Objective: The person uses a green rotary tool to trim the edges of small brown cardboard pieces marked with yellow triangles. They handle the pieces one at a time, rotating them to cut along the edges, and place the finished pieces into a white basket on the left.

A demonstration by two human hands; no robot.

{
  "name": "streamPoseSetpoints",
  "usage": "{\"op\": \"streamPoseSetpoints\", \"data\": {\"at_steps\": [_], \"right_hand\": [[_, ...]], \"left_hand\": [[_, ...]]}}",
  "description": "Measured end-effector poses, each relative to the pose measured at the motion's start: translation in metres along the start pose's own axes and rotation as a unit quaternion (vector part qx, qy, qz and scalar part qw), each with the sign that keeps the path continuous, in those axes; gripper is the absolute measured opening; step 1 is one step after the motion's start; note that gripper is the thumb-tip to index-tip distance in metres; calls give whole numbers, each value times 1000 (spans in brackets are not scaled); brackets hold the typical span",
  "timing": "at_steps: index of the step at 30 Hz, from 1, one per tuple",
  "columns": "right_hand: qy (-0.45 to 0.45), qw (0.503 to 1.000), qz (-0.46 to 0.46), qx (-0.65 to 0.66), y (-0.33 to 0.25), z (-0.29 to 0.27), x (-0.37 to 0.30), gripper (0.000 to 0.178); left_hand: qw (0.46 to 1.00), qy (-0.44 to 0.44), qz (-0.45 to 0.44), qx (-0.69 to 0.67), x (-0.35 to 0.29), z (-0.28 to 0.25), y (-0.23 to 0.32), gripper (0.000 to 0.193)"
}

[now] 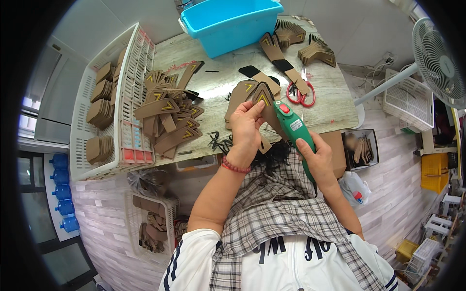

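Pinched between the fingertips of my left hand (246, 127) is a brown fabric tab (273, 116) with a yellow chevron and a dark edge. My right hand (318, 155) is wrapped round a green handheld power tool (296, 130) with a red switch. The tool's head lies against or just beside the tab's right edge; its working tip is hard to make out. More brown tabs (239, 101) lie on the table just past my left hand. Black thread or trimmings (276, 156) hang at the table's front edge and over my checked apron.
A white crate (130, 145) of stacked tabs stands left, beside a loose tab pile (165, 109). Red-handled scissors (305, 103) lie right of the work. At the back are a blue bin (233, 31) and fanned tabs (318, 51). A fan (439, 60) stands far right.
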State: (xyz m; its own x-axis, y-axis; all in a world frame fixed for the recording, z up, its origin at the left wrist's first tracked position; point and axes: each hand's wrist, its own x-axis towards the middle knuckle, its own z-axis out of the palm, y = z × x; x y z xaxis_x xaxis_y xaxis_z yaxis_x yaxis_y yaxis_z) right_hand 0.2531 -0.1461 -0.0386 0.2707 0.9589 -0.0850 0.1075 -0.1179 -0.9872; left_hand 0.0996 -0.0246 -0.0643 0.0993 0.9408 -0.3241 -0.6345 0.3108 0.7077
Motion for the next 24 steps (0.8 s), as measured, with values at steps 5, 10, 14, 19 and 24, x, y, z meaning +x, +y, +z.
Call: {"op": "streamPoseSetpoints", "data": {"at_steps": [5, 10, 14, 19, 24], "right_hand": [[1, 1000, -8, 4, -1, -1, 1, 40], [6, 1000, -13, 11, 0, -2, 1, 40], [6, 999, -15, 28, -2, -2, 2, 39], [-9, 1000, -22, 14, -1, -8, 1, 37], [-14, 1000, -14, 7, -1, -10, -1, 37]], "left_hand": [[1000, -14, -8, 8, -13, 6, -1, 11], [1000, -17, -15, 21, -19, 2, -7, 13], [999, -25, -2, 22, -22, 2, -6, 12], [997, -29, 47, 54, -14, -5, -4, 12], [995, -36, 74, 62, -10, -10, 0, 16]]}}
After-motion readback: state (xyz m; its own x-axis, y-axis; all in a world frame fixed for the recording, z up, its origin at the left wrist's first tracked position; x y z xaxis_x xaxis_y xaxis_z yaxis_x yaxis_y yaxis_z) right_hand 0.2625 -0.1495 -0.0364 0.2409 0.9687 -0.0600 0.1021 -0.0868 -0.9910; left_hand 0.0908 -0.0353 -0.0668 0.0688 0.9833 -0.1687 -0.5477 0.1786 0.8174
